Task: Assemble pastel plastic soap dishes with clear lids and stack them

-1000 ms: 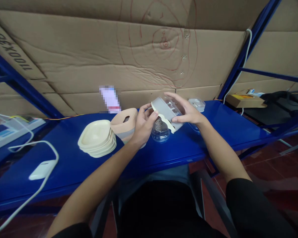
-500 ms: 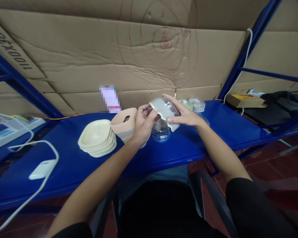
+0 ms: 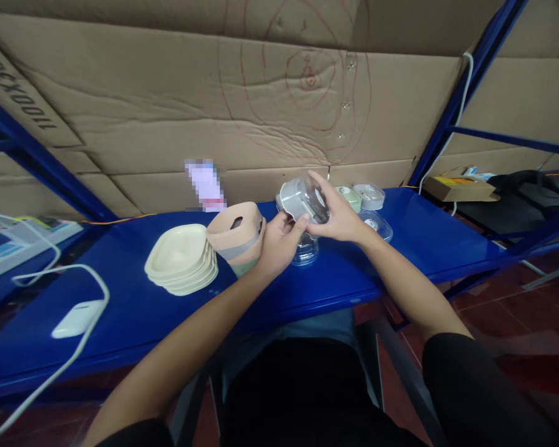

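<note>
Gripping a grey container [image 3: 294, 200] together, the left hand [image 3: 281, 245] and right hand [image 3: 342, 214] hold it tilted above stacked clear lids [image 3: 306, 254]; its transparent cover [image 3: 323, 211] has turned further into view, apparently seated, suggesting the parts are joined.

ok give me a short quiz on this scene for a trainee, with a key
1. What do the left hand and right hand hold together?

2. True or false: the cream stack stands to the right of the pink container.

3. Pick one: the small stack partly hidden just below the hands in the view is
a) black
b) clear
c) orange

Key:
1. A grey container with a clear lid.
2. False; it stands to the left.
3. b
</note>
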A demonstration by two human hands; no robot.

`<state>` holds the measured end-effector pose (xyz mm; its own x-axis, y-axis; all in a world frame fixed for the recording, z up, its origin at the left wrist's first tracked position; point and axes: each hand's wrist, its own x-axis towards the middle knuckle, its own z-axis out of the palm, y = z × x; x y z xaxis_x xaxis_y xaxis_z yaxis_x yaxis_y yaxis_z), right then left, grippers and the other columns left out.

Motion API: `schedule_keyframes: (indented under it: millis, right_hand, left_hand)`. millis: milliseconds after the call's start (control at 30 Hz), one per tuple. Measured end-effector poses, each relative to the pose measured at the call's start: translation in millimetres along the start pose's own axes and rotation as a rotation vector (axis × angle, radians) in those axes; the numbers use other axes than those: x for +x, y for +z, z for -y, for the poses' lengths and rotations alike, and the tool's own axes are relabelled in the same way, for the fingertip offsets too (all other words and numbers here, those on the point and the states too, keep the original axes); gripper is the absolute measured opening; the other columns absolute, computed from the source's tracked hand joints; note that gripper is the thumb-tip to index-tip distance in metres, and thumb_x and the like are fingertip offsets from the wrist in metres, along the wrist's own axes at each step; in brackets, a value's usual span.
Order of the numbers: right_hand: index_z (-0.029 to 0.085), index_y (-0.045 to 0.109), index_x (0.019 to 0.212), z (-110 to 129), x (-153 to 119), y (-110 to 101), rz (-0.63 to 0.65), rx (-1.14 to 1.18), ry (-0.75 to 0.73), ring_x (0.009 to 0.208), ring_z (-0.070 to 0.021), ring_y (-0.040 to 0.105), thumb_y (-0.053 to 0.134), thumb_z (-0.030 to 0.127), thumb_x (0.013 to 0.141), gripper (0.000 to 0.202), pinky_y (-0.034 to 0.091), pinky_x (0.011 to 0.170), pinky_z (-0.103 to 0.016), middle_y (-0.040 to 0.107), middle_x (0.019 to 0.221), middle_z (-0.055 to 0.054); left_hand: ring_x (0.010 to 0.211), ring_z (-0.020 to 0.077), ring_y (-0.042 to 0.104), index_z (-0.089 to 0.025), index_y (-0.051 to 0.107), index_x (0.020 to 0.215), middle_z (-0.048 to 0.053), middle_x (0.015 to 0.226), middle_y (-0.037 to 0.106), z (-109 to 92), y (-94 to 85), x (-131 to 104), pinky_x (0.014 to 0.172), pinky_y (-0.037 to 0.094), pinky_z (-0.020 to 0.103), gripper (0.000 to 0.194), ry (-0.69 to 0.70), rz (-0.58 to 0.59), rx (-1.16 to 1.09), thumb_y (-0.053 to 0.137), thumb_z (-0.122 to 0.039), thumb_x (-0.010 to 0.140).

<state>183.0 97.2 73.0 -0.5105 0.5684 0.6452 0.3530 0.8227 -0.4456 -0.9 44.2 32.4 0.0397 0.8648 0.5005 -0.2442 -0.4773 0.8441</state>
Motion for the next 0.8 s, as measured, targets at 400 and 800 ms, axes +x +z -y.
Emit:
schedule_keyframes:
  millis: [400, 800]
  right_hand:
    - [0.029, 0.015, 0.180, 18, -7, 16, 0.060, -0.285, 0.054, 0.149, -0.0480, 0.049, 0.081, 0.041, 0.078, 0.123, 0.048, 0.118, -0.066, 0.042, 0.166, -0.021]
    - [0.033, 0.053, 0.164, 6, -3, 4, -0.097, -0.269, -0.021, 0.153, -0.0427, 0.047, 0.080, 0.068, 0.082, 0.092, 0.040, 0.127, -0.063, 0.047, 0.165, -0.015]
  left_hand:
    - [0.125, 0.0288, 0.077, -0.020, 0.072, 0.124, 0.011, 0.122, 0.083, 6, 4.9, 3, 0.115, 0.059, 0.049, 0.052, -0.030, -0.090, -0.068, 0.091, -0.047, 0.084]
    - [0.118, 0.0283, 0.079, -0.023, 0.063, 0.120, 0.010, 0.123, 0.080, -3, -1.4, 6, 0.108, 0.063, 0.051, 0.048, -0.100, -0.052, -0.156, 0.083, -0.054, 0.090]
